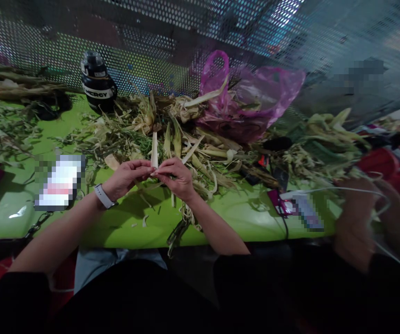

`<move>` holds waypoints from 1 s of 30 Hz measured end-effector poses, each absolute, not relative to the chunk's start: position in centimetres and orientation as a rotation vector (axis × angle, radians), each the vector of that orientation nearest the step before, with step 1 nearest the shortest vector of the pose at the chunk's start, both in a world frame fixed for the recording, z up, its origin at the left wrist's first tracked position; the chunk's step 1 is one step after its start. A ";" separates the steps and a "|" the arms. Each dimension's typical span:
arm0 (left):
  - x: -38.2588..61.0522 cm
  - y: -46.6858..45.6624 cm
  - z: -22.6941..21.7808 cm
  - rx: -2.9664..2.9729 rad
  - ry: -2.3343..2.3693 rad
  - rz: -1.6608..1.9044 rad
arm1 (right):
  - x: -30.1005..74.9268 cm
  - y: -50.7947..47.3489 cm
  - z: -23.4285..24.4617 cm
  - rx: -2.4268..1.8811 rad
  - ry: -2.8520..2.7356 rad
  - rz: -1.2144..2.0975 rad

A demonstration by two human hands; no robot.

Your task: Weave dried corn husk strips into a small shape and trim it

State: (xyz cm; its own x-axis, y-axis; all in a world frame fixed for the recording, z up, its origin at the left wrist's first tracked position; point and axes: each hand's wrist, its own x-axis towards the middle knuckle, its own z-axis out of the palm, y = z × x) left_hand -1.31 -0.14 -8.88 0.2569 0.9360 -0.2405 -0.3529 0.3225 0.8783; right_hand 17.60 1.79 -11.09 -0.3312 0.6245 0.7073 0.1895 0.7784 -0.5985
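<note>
Over the green tabletop [123,232] my two hands meet, fingertips almost touching. My left hand [128,176], with a white band on the wrist, is closed in a pinch at the lower end of a pale dried leaf strip [154,148]. From the other side, the thumb and fingers of my right hand [177,178] pinch the same end. The strip stands up above the fingertips; its pinched end is mostly hidden. Just behind the hands lies a heap of dried husk-like leaves [200,162], and small scraps [145,221] are scattered in front.
A black bottle [99,90] and a pink plastic bag [245,106] stand behind the heap, before a perforated metal panel [144,37]. A phone [61,181] lies left, another phone [307,212] with a white cable right. Another person's arm [355,222] is at far right.
</note>
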 end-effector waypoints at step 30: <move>-1.4 -0.1 -10.0 1.289 0.947 1.112 | 16.5 2.3 -11.6 -0.824 -1.413 1.366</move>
State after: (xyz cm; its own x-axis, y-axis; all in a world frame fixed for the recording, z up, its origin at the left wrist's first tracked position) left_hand -1.36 -0.12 -9.97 0.2306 0.9709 0.0649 -0.0901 -0.0451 0.9949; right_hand 16.50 2.31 -11.63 -0.3023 0.9357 0.1821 -0.1505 0.1418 -0.9784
